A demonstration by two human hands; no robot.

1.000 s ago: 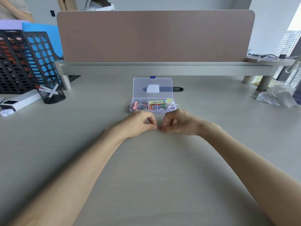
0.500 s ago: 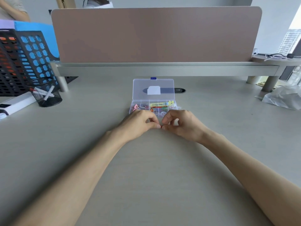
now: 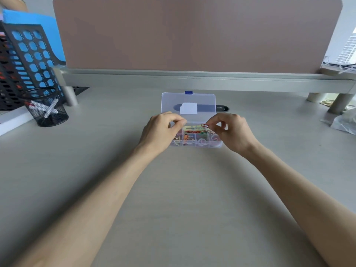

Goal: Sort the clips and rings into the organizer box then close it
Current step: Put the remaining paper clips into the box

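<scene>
A clear plastic organizer box [image 3: 218, 145] stands open mid-desk, its lid [image 3: 188, 98] tilted back with a blue latch on top. Its compartments hold coloured paper clips, binder clips and clear rings. My right hand [image 3: 230, 132] hovers over the box's right side and pinches a red paper clip [image 3: 204, 125] between thumb and forefinger above the long back compartment. Over the box's left side, my left hand [image 3: 160, 132] has its fingertips pinched together; what they hold, if anything, is too small to tell.
A black mesh pen cup [image 3: 45, 108] and a black file rack [image 3: 25, 66] with blue folders stand at the left. A pink partition [image 3: 192, 33] on a grey rail closes off the back. Crumpled plastic [image 3: 344, 122] lies at the right edge.
Both hands were pinched together on the desk in front of the box. They have lifted, moved forward over the box and parted, the right one carrying the red paper clip.
</scene>
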